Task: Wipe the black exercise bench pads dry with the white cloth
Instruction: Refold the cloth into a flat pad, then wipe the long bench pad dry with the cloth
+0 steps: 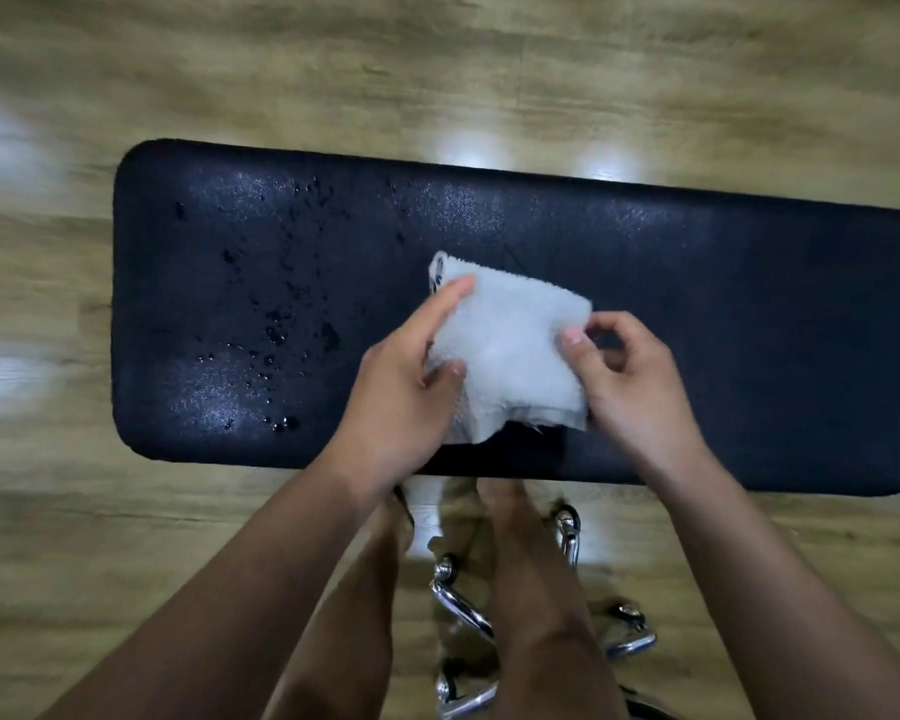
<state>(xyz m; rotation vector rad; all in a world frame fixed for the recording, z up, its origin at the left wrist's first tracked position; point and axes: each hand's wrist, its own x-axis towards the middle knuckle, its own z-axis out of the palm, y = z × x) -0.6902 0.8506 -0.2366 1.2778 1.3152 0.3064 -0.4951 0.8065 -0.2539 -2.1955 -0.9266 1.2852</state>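
- White cloth (510, 350): held above the middle of the black bench pad (697, 330), stretched between both hands. Whether it touches the pad surface cannot be told.
- Left hand (406, 402): grips the cloth's left edge; forefinger lies extended along the top of the cloth, thumb pressed against its lower left part.
- Right hand (630, 376): fingers curled, pinching the cloth's right edge between thumb and fingers.
- Bench pad: runs left to right across the view over the wooden floor (437, 59). Water droplets (276, 330) stand on its left part, left of the cloth and apart from it.
- Chrome chair base (468, 615): on the floor on the near side of the pad, beside the person's bare legs.
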